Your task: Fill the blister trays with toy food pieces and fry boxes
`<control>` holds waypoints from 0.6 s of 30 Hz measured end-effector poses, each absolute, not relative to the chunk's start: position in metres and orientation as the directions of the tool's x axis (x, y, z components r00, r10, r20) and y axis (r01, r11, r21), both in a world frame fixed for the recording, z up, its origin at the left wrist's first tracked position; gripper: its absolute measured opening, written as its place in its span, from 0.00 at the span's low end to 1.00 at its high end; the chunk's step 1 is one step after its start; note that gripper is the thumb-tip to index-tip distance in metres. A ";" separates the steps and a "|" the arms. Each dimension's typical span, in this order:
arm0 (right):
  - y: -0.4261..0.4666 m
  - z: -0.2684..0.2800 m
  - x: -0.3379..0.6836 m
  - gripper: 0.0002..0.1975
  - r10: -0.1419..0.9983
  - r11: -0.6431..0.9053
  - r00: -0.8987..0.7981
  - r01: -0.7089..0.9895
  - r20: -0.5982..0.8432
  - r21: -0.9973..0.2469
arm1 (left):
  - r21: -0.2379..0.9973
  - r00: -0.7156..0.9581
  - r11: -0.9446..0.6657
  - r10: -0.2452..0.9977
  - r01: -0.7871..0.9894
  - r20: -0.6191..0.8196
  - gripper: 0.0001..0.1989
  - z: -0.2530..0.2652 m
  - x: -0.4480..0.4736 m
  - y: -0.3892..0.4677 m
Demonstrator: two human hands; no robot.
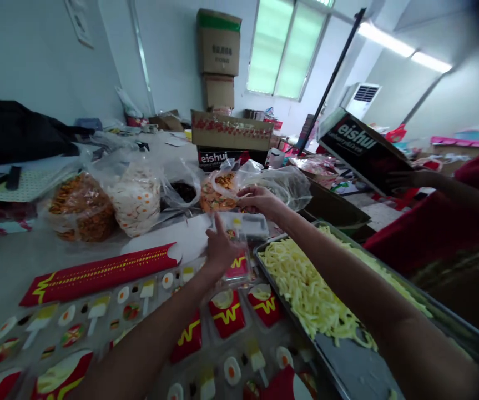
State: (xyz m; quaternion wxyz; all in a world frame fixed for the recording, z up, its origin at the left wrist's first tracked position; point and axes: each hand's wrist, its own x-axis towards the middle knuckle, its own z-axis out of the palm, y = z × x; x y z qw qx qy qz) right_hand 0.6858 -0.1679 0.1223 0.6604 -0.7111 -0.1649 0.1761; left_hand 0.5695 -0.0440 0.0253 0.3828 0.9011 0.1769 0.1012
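My left hand (221,244) is at the centre, index finger stretched forward, over the left edge of a clear plastic tray (241,265) with a red fries carton piece and small food pieces in it. My right hand (260,201) reaches past it to the rim of a clear bag of orange pieces (218,195). Its fingers are curled together; what they hold, if anything, is hidden. Below my arms lie rows of similar filled trays (226,314). A metal tray of pale yellow imitation fries (306,278) lies under my right forearm.
To the left stand bags of white egg-like pieces (135,194) and brown-orange pieces (81,205). A long red stack of cartons (101,272) lies in front. Behind stands an open cardboard box (231,130). At right, another person's hand (408,180) holds a black-labelled box (359,147).
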 end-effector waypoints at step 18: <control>-0.253 0.156 0.635 0.18 0.552 0.242 0.830 -0.063 0.083 -0.968 | 0.996 0.984 0.022 -0.158 0.091 -0.087 0.41 0.099 0.520 -0.029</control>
